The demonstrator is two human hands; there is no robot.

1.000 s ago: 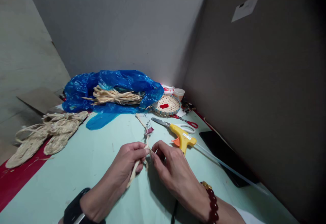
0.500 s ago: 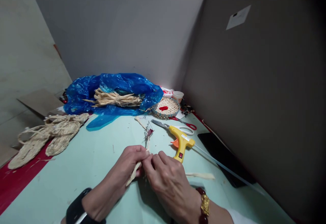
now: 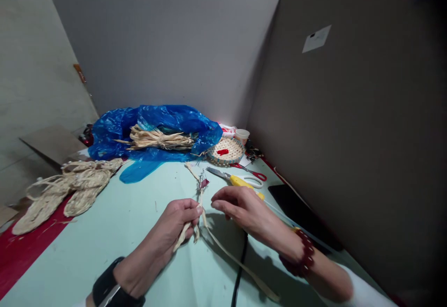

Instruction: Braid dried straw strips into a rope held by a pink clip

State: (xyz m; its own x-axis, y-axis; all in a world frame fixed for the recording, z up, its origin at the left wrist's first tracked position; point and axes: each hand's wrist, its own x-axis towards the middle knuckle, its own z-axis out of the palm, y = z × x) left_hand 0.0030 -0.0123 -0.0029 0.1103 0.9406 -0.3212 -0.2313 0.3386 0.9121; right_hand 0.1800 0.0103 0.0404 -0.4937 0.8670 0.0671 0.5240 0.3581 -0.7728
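The left hand (image 3: 179,221) has its grip pinched on the pale fibre strands (image 3: 201,197), just below the dark red clip (image 3: 204,184), near the middle of the desk (image 3: 139,214). Half a second ago the right hand (image 3: 246,207) meets it at the strands; now it is apart, to the right, its grip released with fingers loosely curved. It now covers most of the yellow glue gun (image 3: 240,181). One long strand (image 3: 260,283), earlier largely behind that hand, trails free across the black cord (image 3: 240,269) toward the desk's near edge.
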